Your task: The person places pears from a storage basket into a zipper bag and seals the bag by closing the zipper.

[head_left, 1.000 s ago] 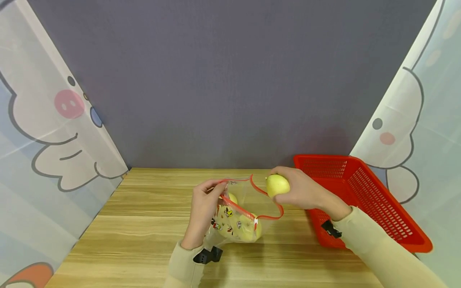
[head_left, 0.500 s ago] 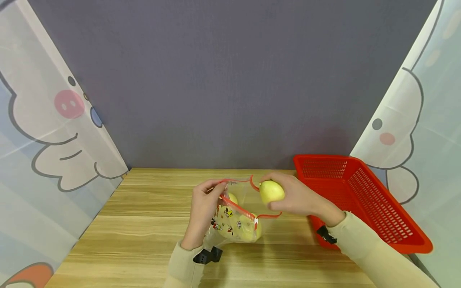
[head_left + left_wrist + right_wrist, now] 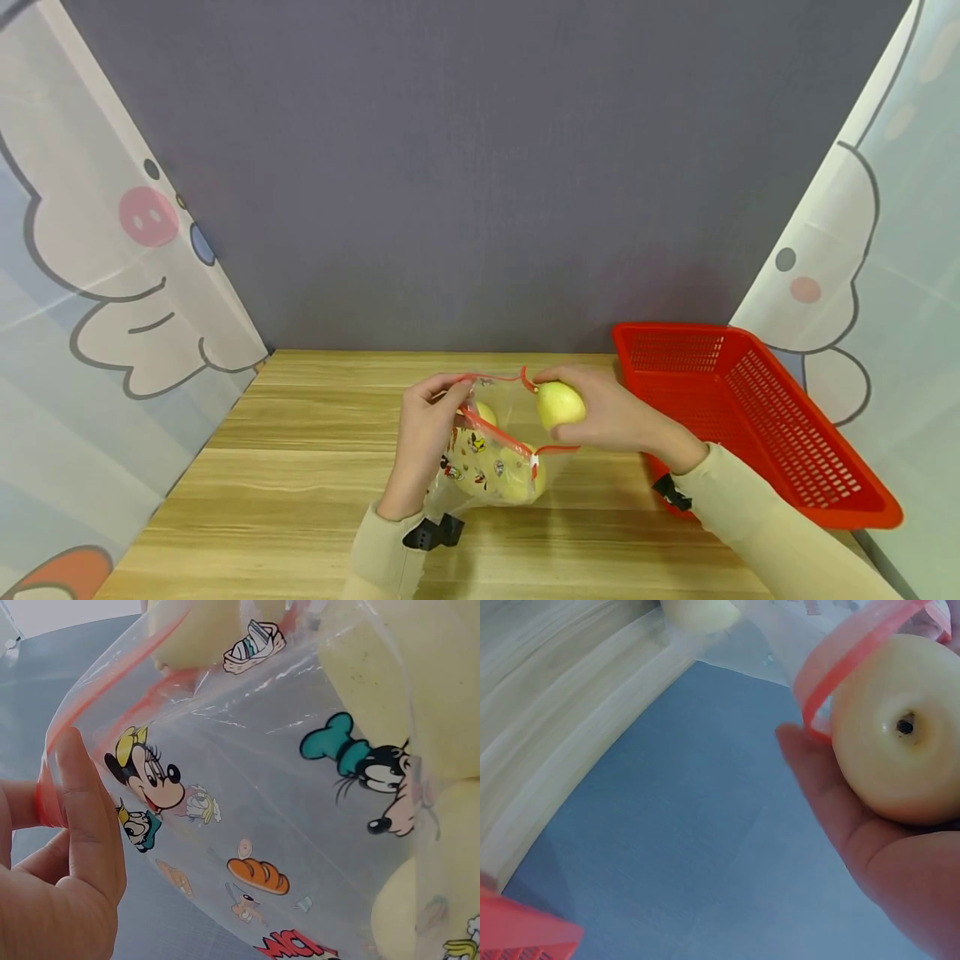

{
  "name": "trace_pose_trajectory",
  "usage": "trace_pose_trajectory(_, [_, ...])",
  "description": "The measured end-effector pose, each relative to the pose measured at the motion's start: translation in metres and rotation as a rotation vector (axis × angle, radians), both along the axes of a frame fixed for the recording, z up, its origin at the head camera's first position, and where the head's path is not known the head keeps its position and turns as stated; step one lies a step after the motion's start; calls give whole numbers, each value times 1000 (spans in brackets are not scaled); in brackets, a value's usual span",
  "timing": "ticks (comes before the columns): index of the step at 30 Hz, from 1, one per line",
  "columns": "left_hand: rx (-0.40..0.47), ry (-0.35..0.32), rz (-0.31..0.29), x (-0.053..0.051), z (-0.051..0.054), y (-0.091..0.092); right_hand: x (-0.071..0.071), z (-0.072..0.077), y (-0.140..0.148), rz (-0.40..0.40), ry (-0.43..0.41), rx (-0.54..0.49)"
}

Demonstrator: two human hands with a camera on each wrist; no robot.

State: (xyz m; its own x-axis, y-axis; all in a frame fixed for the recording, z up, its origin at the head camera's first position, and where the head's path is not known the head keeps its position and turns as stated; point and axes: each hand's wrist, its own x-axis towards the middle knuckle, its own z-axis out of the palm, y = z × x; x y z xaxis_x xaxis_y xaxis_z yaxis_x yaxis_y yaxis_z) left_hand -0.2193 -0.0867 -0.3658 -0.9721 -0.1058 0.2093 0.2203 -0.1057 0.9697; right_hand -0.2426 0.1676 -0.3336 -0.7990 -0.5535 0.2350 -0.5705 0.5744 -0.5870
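A clear zip bag with a red-edged mouth and cartoon prints stands open on the table, several yellow pears inside it. My left hand pinches the bag's red rim at its left side; the left wrist view shows the fingers on that rim. My right hand grips another yellow pear at the right side of the bag's mouth. In the right wrist view this pear shows its dark blossom end, and the red rim lies against it.
A red plastic basket with slotted walls stands on the right of the wooden table, beside my right forearm. A grey panel rises behind the table, and cartoon-printed curtains hang on both sides.
My right hand has moved left and slightly down with the pear, bringing it to the bag's mouth. The left hand still holds the rim in the same place.
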Motion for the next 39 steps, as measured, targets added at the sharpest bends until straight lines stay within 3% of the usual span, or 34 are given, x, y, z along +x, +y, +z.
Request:
trace_pose_trajectory(4, [-6,-9,6,1,0,0,0,-3,-3,5,18,16])
trace_pose_trajectory(17, [-23,-10,-3,1,0,1,-3,-4,-10,-45,-45,64])
trace_pose_trajectory(25, [4,4,-8,0,1,0,-9,-2,-9,-12,-57,-39])
trace_pose_trajectory(29, [20,12,-19,0,1,0,-11,-1,-9,-2,-51,-43])
trace_pose_trajectory(39, [-4,15,-33,2,3,2,-11,0,-11,-51,-19,-67])
